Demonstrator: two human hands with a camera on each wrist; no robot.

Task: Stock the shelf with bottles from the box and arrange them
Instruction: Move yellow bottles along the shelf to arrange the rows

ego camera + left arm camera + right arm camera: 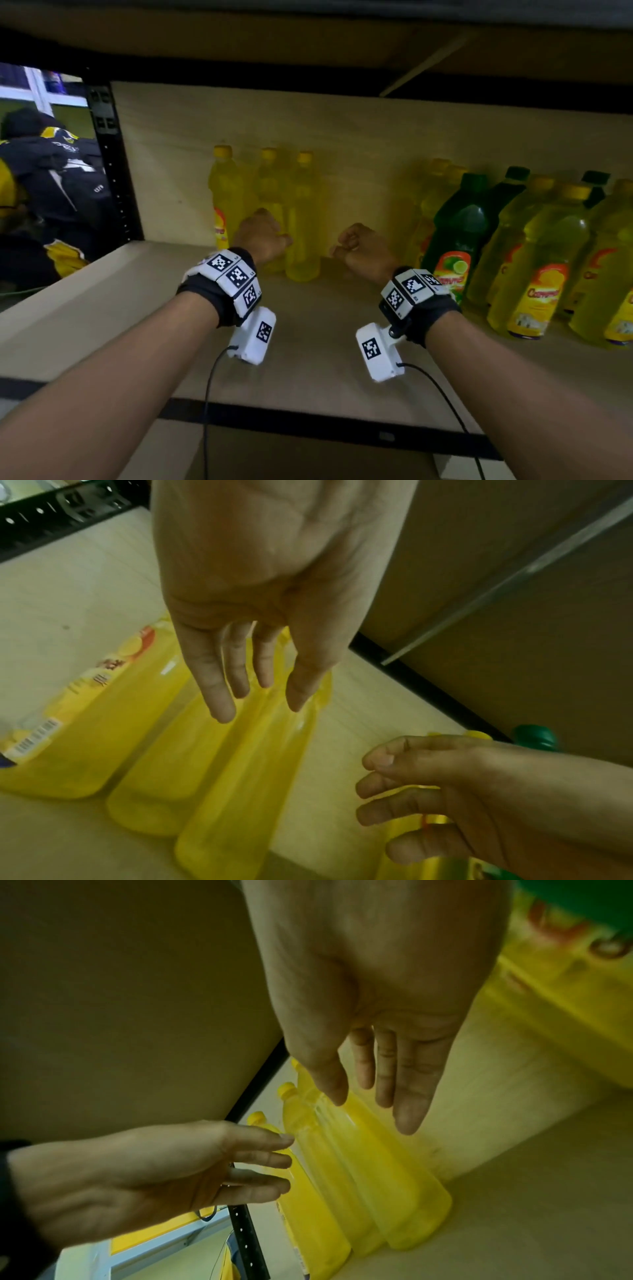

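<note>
Shelf: wooden board [308, 359], dim, bottles along the back.
Left hand [262, 236]: fingers relaxed and straight, holding nothing, close to the three yellow bottles [301, 219].
Right hand [363, 248]: loosely open, empty, between that trio and the right-hand group [534, 260].
Box: not in view.
Risk: I judge a careless nudge could topple the slim trio; they stand packed together.

yellow trio [274, 212]: I see them upright, touching, shelf [308, 342] left
mixed group [513, 246]: yellow and green, upright, right
</note>
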